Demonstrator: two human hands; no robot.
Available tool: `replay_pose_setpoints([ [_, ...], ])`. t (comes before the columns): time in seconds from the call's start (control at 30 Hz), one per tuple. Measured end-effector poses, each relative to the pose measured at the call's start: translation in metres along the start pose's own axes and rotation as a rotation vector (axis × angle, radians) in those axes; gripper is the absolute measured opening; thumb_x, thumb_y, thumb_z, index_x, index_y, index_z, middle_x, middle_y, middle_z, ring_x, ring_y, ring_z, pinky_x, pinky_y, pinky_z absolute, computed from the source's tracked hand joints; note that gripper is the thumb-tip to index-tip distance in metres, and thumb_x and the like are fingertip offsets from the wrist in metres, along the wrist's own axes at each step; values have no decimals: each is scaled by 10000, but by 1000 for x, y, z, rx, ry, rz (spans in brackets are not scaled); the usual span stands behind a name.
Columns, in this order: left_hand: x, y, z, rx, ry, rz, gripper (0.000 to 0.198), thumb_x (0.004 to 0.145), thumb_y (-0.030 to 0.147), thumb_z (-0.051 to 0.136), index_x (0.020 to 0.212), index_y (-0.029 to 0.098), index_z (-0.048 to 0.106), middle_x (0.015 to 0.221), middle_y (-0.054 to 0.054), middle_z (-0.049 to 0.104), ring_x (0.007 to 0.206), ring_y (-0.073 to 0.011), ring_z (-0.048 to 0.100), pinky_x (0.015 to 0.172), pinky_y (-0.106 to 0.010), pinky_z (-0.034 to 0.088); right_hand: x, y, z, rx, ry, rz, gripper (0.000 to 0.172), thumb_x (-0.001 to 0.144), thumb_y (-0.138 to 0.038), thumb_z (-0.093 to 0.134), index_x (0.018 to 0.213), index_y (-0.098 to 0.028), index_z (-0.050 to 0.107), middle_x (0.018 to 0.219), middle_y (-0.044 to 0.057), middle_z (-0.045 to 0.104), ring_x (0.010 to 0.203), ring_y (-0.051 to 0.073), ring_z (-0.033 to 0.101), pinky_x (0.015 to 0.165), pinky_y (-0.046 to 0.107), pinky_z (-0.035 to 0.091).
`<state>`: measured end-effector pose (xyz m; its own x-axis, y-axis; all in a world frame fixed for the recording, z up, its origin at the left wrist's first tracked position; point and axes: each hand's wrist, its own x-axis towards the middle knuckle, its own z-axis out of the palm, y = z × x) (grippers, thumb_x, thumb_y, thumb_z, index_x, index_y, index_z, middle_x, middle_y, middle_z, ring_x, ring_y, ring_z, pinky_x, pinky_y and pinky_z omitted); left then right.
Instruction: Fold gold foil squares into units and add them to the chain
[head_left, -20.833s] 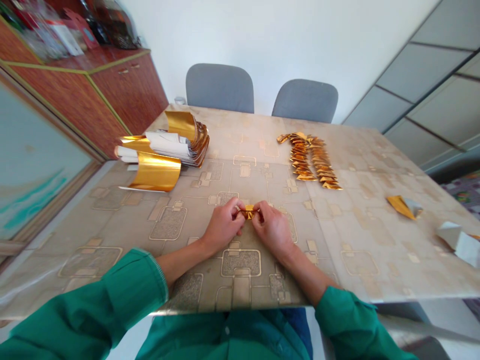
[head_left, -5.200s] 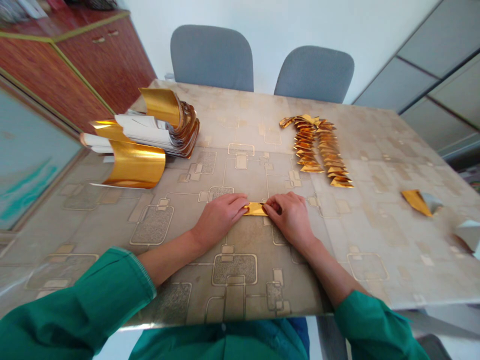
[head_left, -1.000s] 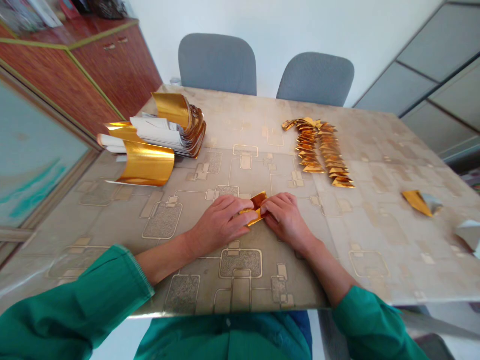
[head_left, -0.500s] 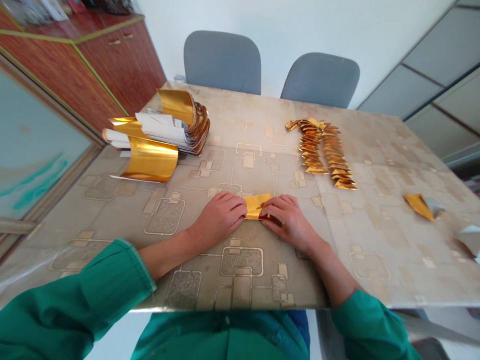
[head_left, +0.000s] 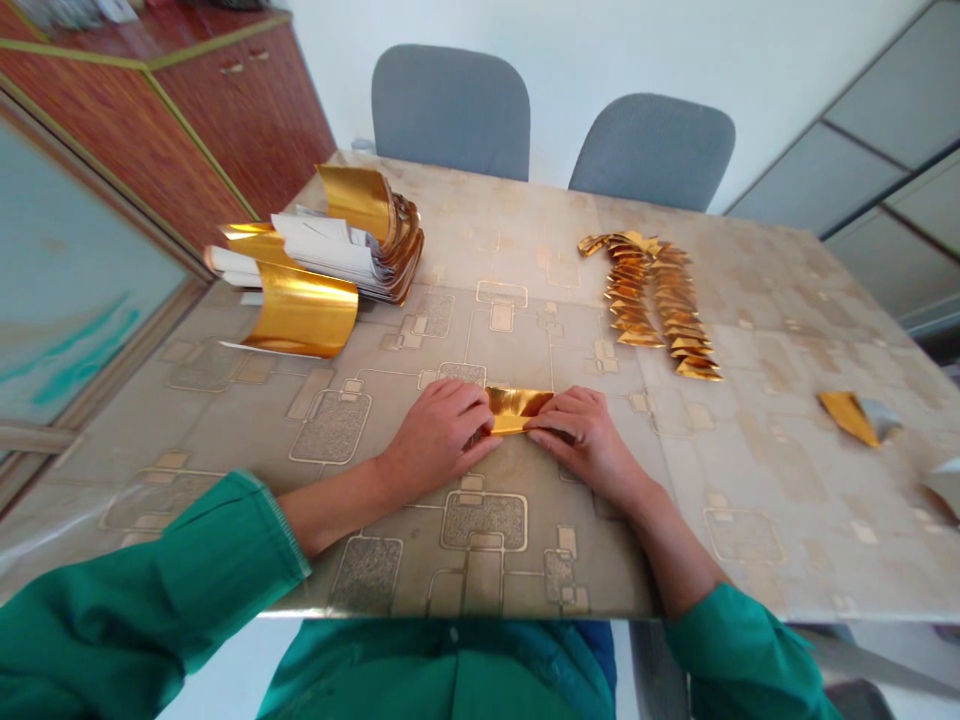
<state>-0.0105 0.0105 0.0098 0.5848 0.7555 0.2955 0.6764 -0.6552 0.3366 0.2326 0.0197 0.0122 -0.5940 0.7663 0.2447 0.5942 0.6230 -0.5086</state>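
Note:
A small folded strip of gold paper (head_left: 511, 409) lies across the front middle of the table, between my hands. My left hand (head_left: 442, 430) grips its left end, the thumb at the near edge and the fingers curled over. At the right end, my right hand (head_left: 581, 435) pinches the paper between thumb and fingers. A crease runs along the near side of the strip, and its far part shines darker. Both ends of the paper are partly hidden by my fingers.
Curled gold and white sheets (head_left: 307, 310) are heaped at the back left of the patterned table (head_left: 480, 560). Two rows of folded gold pieces (head_left: 675, 310) stand at the back right. A gold scrap (head_left: 851, 415) lies far right. Two grey chairs (head_left: 450, 110) are behind.
The gold strip now shows a longer stretch between my hands, with a fold along its near edge. My right hand has moved slightly right, and my left thumb now rests at the near edge.

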Motion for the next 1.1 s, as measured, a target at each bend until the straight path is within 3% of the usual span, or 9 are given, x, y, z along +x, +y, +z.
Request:
replay_pose_setpoints([
  [0.17, 3, -4, -2, 17, -18, 17, 171, 865, 341, 676, 879, 176, 632, 953, -50, 626, 939, -233, 539, 881, -392, 392, -1, 1, -4, 5, -20, 43, 136, 963, -262, 585, 959, -243, 719, 935, 14, 725, 895, 177, 597, 863, 373, 358],
  [0.47, 7, -10, 0, 33, -4, 61, 173, 956, 308, 577, 881, 173, 654, 930, -51, 636, 917, -216, 524, 871, -372, 393, -2, 2, -6, 4, 2, 78, 105, 934, -213, 596, 927, -244, 696, 879, -6, 737, 827, 162, 608, 867, 359, 337],
  [0.8, 13, -9, 4, 32, -2, -32, 153, 932, 276, 606, 825, 170, 631, 913, -47, 633, 914, -223, 532, 862, -379, 395, -1, 2, -8, -26, -21, 153, 150, 954, -283, 576, 850, -241, 676, 829, -3, 708, 833, 169, 584, 840, 339, 332],
  [1.1, 14, -9, 5, 63, 20, -116, 173, 892, 313, 676, 798, 186, 607, 907, -34, 620, 910, -229, 531, 861, -384, 384, 0, -4, 1, -201, 63, 267, 173, 916, -289, 636, 758, -217, 644, 762, 0, 650, 837, 188, 530, 849, 354, 289],
])
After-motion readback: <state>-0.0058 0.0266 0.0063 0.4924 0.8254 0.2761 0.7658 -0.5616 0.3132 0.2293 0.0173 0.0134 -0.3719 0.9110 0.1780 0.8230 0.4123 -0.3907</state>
